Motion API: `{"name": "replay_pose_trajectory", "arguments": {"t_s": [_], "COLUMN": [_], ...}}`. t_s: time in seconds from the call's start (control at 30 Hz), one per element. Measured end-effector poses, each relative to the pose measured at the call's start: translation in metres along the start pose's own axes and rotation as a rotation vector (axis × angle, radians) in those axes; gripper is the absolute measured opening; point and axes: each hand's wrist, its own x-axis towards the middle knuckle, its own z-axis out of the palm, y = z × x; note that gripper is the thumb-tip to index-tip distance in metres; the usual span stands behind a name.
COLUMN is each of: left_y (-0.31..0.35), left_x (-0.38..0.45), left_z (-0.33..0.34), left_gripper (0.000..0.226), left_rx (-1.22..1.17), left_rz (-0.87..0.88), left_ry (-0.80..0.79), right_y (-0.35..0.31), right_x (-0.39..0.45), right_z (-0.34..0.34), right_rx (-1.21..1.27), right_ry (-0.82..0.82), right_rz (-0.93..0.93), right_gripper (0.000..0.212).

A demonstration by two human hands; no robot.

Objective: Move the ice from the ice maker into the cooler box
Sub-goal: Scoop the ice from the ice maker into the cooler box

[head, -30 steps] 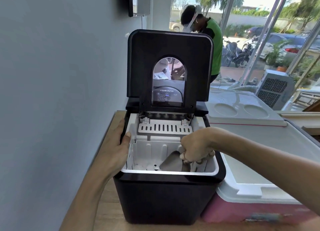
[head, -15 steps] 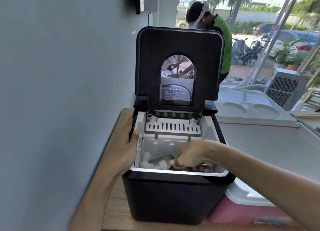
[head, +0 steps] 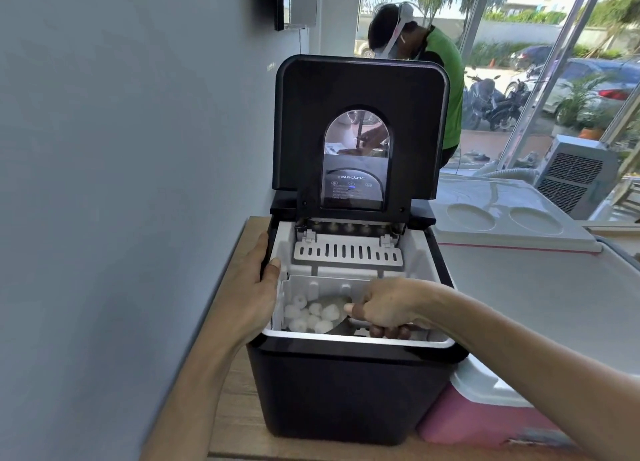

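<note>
Inside the white basket of the open ice maker (head: 349,391), the right hand (head: 384,310) curls its fingers round the handle of a metal scoop (head: 334,308), thumb laid along the top. The scoop's bowl points toward the person's left, its long axis running roughly across the basket from right to left. The ice (head: 313,317), a cluster of pale rounded pieces, lies at the basket's left side, directly ahead of the bowl and partly upon its lip; how many pieces sit fully in the bowl cannot be told. The left hand (head: 258,292) clasps the machine's left rim, thumb hooked over the white edge, apparently steadying the unit on the wooden desk (head: 235,401). The lid (head: 360,107) stands upright behind. The cooler box (head: 485,422), pink-walled with a white top, stands touching or just beside the machine on the person's right, so the loaded scoop would have to travel opposite to its present heading. Its top appears closed from this view, a likely obstacle to transfer. The right hand is the nearer to both ice and cooler box.
</note>
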Motion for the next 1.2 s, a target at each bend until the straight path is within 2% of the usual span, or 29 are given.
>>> {"name": "replay_pose_trajectory", "arguments": {"t_s": [0.27,0.73,0.97,1.2], "left_y": [0.001,0.000,-0.001,-0.003], "left_x": [0.000,-0.001,0.000,0.001], "left_z": [0.000,-0.001,0.000,-0.001], "left_gripper": [0.049,0.049,0.049,0.048], "left_rx": [-0.009,-0.015,-0.014,-0.019], "left_rz": [-0.001,0.001,0.001,0.006], "left_ry": [0.002,-0.002,-0.004,-0.004], "right_y": [0.003,0.023,0.014,0.017], "right_x": [-0.018,-0.013,-0.006,-0.009], "right_z": [0.000,0.002,0.004,0.003], "right_rx": [-0.114,0.002,-0.042,-0.028], "right_ry": [0.112,0.175,0.192,0.244], "right_rz": [-0.181,-0.263,-0.219,-0.267], "right_gripper": [0.044,0.058,0.046,0.049]}}
